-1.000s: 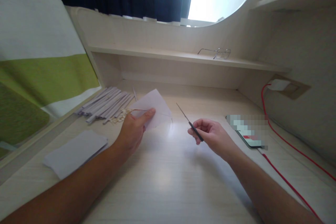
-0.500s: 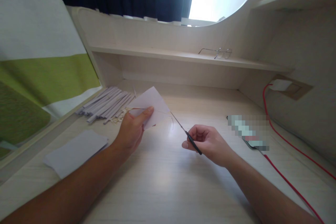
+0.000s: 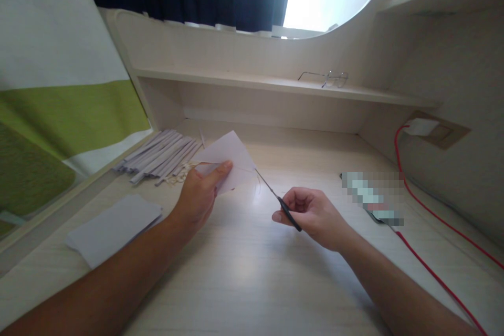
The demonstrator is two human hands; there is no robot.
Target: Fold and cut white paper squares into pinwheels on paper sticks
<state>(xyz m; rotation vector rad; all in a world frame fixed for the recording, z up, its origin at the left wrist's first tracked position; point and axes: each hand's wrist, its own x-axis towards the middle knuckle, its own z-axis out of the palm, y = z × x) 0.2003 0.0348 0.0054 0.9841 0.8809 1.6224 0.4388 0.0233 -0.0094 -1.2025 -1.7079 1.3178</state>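
Observation:
Between the thumb and fingers of my left hand (image 3: 200, 189) is a white sheet of paper (image 3: 232, 152), held above the desk. My right hand (image 3: 311, 215) grips black-handled scissors (image 3: 289, 213), whose thin blades meet the paper's right edge. A narrow sliver hangs near the blade tips. Behind my left hand lies a bundle of pale paper strips (image 3: 161, 155), with thin curly offcuts (image 3: 183, 173) beside it. A stack of white paper (image 3: 114, 228) rests on the desk next to my left forearm.
A phone (image 3: 372, 202), partly blurred out, lies on the right of the desk (image 3: 236, 289). Its red cable (image 3: 437, 275) runs along the right side, and a white charger (image 3: 421, 127) sits in the wall socket. Eyeglasses (image 3: 334, 79) rest on the shelf (image 3: 236, 81) at the back.
The paper and my left thumb have shifted very slightly to the right. My right hand and the scissors stay almost where they were, at the paper's edge.

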